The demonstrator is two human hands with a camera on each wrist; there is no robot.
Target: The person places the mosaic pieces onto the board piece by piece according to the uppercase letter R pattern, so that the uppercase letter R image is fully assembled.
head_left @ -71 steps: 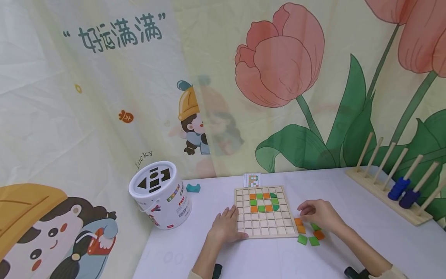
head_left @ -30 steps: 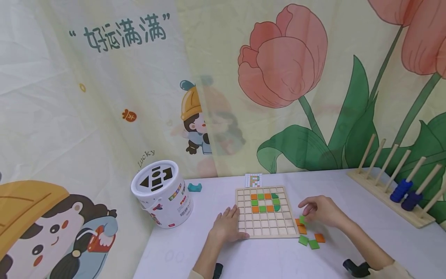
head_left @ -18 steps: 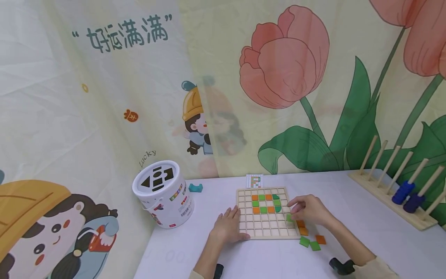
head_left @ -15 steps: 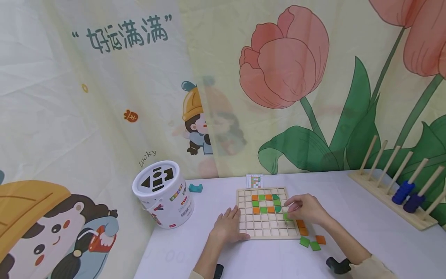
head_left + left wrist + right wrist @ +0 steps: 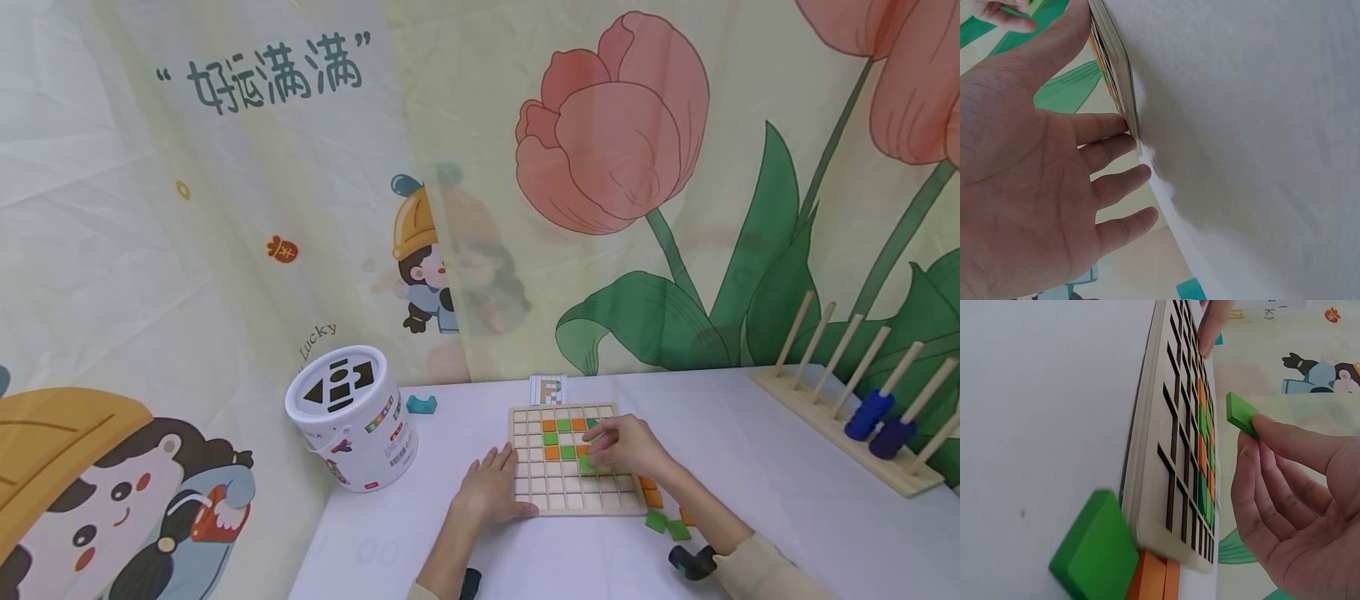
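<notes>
My right hand [image 5: 630, 446] pinches a light-green square tile [image 5: 1241, 412] between thumb and fingers, held over the middle of a wooden grid board [image 5: 547, 500]. Orange, light-green and dark-green tiles [image 5: 551, 452] sit in the board's cells in a ring, its right side partly covered by that hand. At the board's left edge, my left hand [image 5: 487, 487] rests with its fingers extended; the left wrist view shows its fingertips [image 5: 1127, 142] right at the board's side.
Loose orange tiles [image 5: 649, 492] and green tiles [image 5: 678, 530] lie by the board's lower right corner. A small pattern card [image 5: 547, 389] lies behind the board. Left stand a white bucket [image 5: 352, 429] and a teal block [image 5: 422, 405]; right, a peg stand [image 5: 847, 425] with blue beads.
My right hand has picked up a green tile from beside the board and carried it left over the grid. The left hand has stayed at the board's edge.
</notes>
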